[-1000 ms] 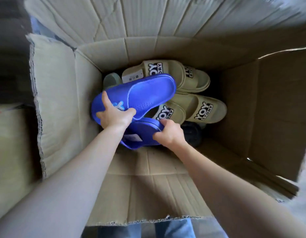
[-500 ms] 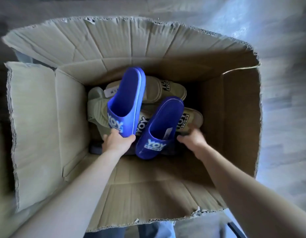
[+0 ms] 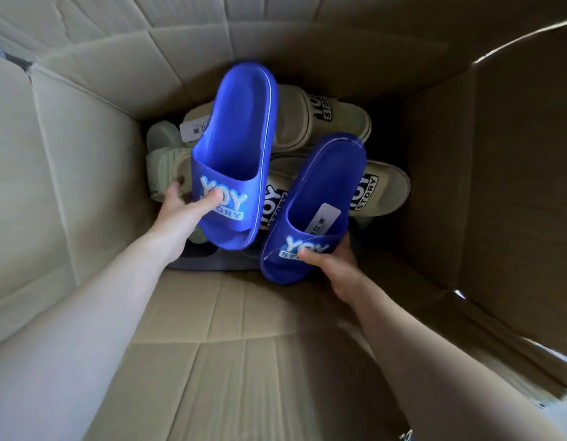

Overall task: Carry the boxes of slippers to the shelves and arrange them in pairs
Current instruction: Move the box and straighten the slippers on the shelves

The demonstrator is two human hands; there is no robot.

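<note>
Head view: the camera looks down into a large cardboard box (image 3: 85,186) of creased, corrugated brown board, its flaps folded outward and its walls filling the frame's edges.

At the centre the left hand (image 3: 180,211) grips the upper blue slipper (image 3: 237,138), a smooth, matte, foam-like slide with a thick rounded sole and a broad strap bearing raised pale "YOY STORY" lettering. The thumb lies curled over the strap on the letters and the fingers wrap behind the sole. The slipper is held tilted, heel toward the top of the frame, above the heap in the box.

Just right of and below it, the right hand (image 3: 336,262) holds the lower blue slipper (image 3: 320,192), of the same make. The thumb presses on the strap's lettering and the fingers curl round the far edge. A white rectangular label (image 3: 323,221) lies on its footbed, partly under the strap. The two blue slippers sit close together, but whether they touch cannot be told.

Beneath them, on the box floor toward the upper middle of the frame, lie beige slippers (image 3: 307,119) with chunky soles and black-and-white "STORY" strap patches, one carrying a white tag (image 3: 194,128). A pale green slipper (image 3: 163,144) with a ribbed sole edge rests at centre left against the wall. A dark shape (image 3: 218,262) lies under the hands, too shadowed to identify.
</note>
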